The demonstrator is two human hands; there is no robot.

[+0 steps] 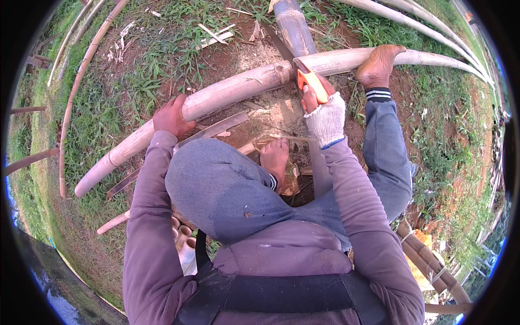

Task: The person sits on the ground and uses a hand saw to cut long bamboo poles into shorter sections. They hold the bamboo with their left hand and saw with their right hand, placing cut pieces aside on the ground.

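On the ground, left hand [172,116] grips the pole [227,92], gloved right hand [324,116] clenches the saw [310,84]; a slip could nick the bracing foot [379,65].

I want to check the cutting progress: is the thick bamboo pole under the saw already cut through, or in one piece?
In one piece. The bamboo pole runs unbroken past the saw, held by the right hand; the left hand steadies it.
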